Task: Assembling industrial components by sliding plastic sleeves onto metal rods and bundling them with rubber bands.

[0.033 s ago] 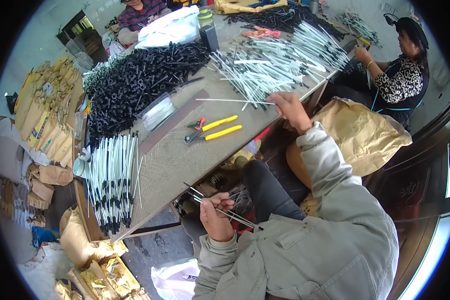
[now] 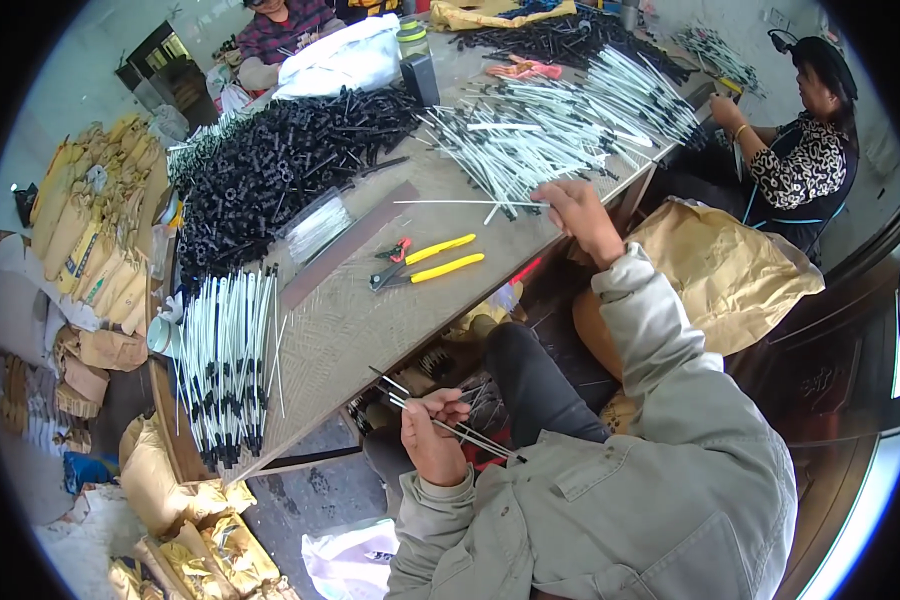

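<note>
White thin rods were what both of our hands worked with. Our left hand (image 2: 432, 432) was closed around a small bundle of rods (image 2: 450, 425), about four or five as far as we could tell, held below the worktop's near edge, over our lap, their tips pointing up and left. Our right hand (image 2: 582, 215) reached across the worktop (image 2: 355, 320) and pinched the end of a single white rod (image 2: 460, 203), which lay flat on the wood and pointed left.

Just beyond that hand spread a loose heap of white rods (image 2: 560, 125), too many to count, fanning toward the far edge. Between our two hands lay one pair of yellow-handled pliers (image 2: 432, 262), with a small red-handled tool (image 2: 398, 248) touching its head, and a long flat grey strip (image 2: 345, 248) just beside them. Left of the strip sat a clear packet of thin rods (image 2: 315, 228). A large pile of black plastic pieces (image 2: 280, 160) covered the far left of the worktop. At its near left end lay a neat batch of white rods with black fittings (image 2: 225, 365), again beyond counting.

Two other people sat at the worktop: one at the right (image 2: 800, 150) in a spotted top, one at the far end (image 2: 280, 25). A brown paper sack (image 2: 730, 270) stood at our right, beside our knee.
</note>
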Motion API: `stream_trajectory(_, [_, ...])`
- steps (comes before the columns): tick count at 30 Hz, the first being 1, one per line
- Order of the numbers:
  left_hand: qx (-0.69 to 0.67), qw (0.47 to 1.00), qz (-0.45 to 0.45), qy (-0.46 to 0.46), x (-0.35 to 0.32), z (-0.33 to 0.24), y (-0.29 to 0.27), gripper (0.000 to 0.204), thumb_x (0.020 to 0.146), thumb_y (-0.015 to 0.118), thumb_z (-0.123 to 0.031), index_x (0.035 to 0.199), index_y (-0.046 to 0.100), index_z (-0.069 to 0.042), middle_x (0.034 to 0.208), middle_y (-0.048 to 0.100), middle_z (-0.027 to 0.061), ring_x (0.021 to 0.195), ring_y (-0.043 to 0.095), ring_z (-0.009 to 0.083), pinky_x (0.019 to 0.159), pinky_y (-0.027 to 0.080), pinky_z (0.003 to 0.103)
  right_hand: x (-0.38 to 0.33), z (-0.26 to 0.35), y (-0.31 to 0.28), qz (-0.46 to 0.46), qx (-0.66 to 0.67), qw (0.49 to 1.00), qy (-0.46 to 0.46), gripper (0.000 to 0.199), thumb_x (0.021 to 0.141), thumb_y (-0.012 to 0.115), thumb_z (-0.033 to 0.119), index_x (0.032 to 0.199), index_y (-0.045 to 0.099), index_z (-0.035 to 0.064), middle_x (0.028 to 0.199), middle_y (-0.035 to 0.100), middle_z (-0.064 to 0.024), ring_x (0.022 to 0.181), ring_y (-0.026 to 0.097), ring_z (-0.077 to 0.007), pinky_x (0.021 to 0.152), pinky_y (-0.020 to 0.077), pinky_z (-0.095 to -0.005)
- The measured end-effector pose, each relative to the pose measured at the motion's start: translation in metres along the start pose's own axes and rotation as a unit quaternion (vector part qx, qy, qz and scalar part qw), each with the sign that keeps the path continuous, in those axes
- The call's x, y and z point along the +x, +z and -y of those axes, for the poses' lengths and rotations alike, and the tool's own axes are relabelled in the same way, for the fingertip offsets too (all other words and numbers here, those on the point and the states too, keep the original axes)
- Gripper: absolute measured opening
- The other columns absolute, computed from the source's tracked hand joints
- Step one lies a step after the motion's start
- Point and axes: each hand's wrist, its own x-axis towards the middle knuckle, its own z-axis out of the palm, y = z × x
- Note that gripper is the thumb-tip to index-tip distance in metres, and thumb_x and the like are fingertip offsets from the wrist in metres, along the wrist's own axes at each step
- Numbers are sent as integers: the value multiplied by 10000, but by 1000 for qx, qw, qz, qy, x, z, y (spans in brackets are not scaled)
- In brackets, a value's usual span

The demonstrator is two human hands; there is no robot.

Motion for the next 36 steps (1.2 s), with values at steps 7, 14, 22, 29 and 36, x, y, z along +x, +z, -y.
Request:
stream_trajectory(7, [12,1000,-15,4,0,1,-3,325,966,353,-327,996,499,-39,849,614,101,656,555,142,601,443,252,-9,22,2,31,28,997,71,267,885,474,205,894,643,-1,471,406,26,385,336,-37,375,249,-196])
stream_trajectory(14, [24,1000,-5,-2,-2,2,6,338,964,371,-307,1111,480,-22,889,621,92,695,573,138,631,459,239,5,2,-8,-32,32,999,-19,255,891,462,182,887,640,-1,484,422,27,401,339,-36,385,250,-194])
stream_trajectory(22, [3,998,-50,32,15,-19,9,411,964,369,-291,1212,397,35,1223,481,214,1091,524,309,890,462,398,-55,43,17,-58,8,989,-138,275,944,430,202,980,609,-4,511,418,44,430,339,-16,404,258,-181])
stream_trajectory(29, [-46,992,-75,95,61,-56,20,438,963,377,-271,1274,354,37,1177,500,229,1056,543,300,891,461,381,-178,-8,80,68,-45,985,-154,158,892,465,44,943,612,16,520,479,-14,433,472,-67,414,358,-209])
stream_trajectory(36, [140,968,-68,195,58,-50,28,257,941,449,-209,1053,538,4,666,497,11,552,466,84,506,380,219,-201,-25,87,145,-55,967,-204,128,867,504,52,925,609,6,536,500,-62,439,498,-120,426,382,-256])
